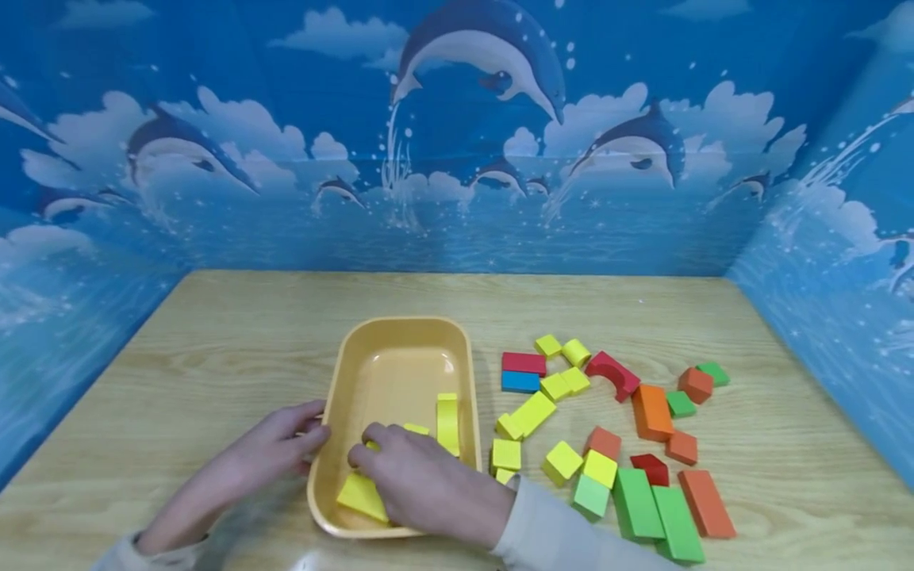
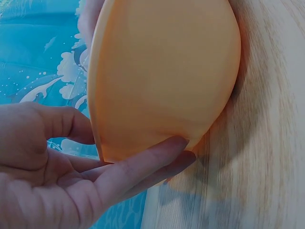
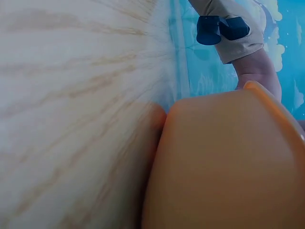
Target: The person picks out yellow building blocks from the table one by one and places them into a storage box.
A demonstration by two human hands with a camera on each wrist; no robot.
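A tan plastic tray [image 1: 389,337] sits on the table, with its outer wall [image 2: 162,71] large in the left wrist view. My left hand [image 1: 282,444] grips its left side, thumb at the rim and fingers [image 2: 147,164] along the outside. Over the near part of the tray, my right hand [image 1: 421,480] has curled fingers, with a bit of a yellow block [image 1: 373,446] showing between thumb and forefinger. A flat yellow block [image 1: 362,497] lies beneath that hand, and a long yellow block [image 1: 447,424] leans by the tray's right wall. The right palm hides other pieces.
Right of the tray lie loose blocks: yellow ones [image 1: 534,414], a blue one [image 1: 520,381], a red arch [image 1: 614,374], an orange block [image 1: 651,412] and green blocks [image 1: 638,503]. A dolphin-printed backdrop [image 1: 457,214] encloses the back and sides of the table.
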